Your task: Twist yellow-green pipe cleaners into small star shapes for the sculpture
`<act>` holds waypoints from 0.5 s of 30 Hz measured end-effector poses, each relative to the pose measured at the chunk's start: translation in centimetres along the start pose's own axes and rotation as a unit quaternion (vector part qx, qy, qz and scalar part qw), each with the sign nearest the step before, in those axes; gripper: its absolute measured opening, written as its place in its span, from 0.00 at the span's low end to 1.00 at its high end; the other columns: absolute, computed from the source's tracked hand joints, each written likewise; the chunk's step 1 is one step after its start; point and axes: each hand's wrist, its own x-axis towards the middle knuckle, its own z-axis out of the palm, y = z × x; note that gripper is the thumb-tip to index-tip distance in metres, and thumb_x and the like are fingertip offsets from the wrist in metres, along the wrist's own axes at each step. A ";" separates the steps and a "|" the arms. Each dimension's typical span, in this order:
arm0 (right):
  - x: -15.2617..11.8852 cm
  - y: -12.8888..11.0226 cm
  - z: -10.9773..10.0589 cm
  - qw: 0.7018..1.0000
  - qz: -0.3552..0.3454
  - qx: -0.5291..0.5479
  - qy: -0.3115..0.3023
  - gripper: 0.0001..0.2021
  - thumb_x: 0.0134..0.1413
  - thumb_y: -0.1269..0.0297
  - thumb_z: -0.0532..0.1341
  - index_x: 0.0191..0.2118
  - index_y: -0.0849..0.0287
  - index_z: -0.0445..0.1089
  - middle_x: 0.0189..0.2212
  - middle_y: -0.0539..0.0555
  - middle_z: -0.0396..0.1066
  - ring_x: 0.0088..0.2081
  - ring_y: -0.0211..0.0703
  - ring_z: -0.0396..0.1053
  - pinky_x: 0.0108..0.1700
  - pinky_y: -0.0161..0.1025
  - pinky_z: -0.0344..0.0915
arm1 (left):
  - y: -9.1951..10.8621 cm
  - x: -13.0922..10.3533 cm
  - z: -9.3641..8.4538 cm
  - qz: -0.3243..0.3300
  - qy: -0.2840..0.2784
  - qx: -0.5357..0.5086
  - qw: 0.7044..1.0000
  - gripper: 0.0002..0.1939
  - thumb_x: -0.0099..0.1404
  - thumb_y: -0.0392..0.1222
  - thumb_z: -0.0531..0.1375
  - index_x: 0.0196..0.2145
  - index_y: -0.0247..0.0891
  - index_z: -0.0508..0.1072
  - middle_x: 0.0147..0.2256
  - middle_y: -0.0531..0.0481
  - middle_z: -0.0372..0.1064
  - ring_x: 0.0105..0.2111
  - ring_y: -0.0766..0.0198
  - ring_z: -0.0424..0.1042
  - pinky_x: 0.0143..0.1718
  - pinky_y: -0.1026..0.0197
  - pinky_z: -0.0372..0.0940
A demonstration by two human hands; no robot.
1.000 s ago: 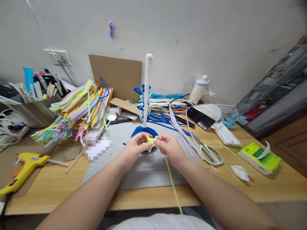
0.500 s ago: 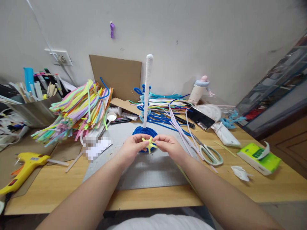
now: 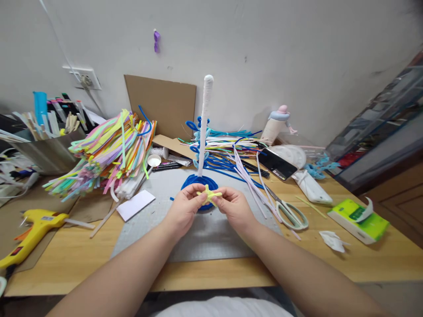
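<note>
Between my fingertips is a small yellow star (image 3: 209,193) that looks bent from pipe cleaner. My left hand (image 3: 187,207) pinches its left side, and my right hand (image 3: 233,206) pinches its right side. Just behind it lies a round coil of blue pipe cleaner (image 3: 198,179), partly hidden by my hands. A white wrapped stick (image 3: 205,119) stands upright from the coil. Blue and light-blue looped pieces (image 3: 199,147) show beside the stick. All of this is over a grey cutting mat (image 3: 211,242).
Left are a bundle of coloured pipe cleaners (image 3: 112,149), a white card (image 3: 136,205) and a yellow glue gun (image 3: 36,231). At right lie scissors (image 3: 291,214), a phone (image 3: 276,164), a white device (image 3: 312,187), crumpled tissue (image 3: 333,241) and a green tissue pack (image 3: 358,220). Cardboard (image 3: 161,105) leans on the wall.
The star has turned and tilted between my fingers. My right fingers have shifted their hold along it, and both hands stay in front of the blue coil.
</note>
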 end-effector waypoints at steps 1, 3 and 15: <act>0.0 -0.1 0.0 1.000 0.000 0.000 0.009 0.11 0.37 0.58 0.68 0.26 0.59 0.70 0.18 0.46 0.64 0.19 0.31 0.54 0.20 0.31 0.50 | 0.0 0.0 -0.1 0.013 0.000 0.021 1.000 0.12 0.48 0.38 0.68 0.30 0.36 0.70 0.28 0.53 0.70 0.28 0.70 0.68 0.33 0.66 0.61; 0.1 -0.3 -0.1 1.000 0.004 0.002 0.019 0.10 0.38 0.59 0.68 0.25 0.59 0.71 0.17 0.46 0.63 0.18 0.30 0.51 0.20 0.31 0.48 | 0.0 0.0 -0.2 0.040 -0.006 0.062 0.997 0.12 0.48 0.38 0.67 0.30 0.36 0.69 0.28 0.54 0.69 0.28 0.71 0.67 0.33 0.67 0.60; 0.5 -1.3 -1.4 0.993 0.087 -0.024 -0.078 0.12 0.40 0.58 0.67 0.24 0.62 0.69 0.14 0.43 0.57 0.16 0.27 0.42 0.19 0.32 0.36 | 1.4 0.0 -0.2 0.001 -0.060 0.162 0.985 0.12 0.48 0.43 0.67 0.28 0.34 0.72 0.27 0.51 0.69 0.27 0.67 0.67 0.32 0.64 0.62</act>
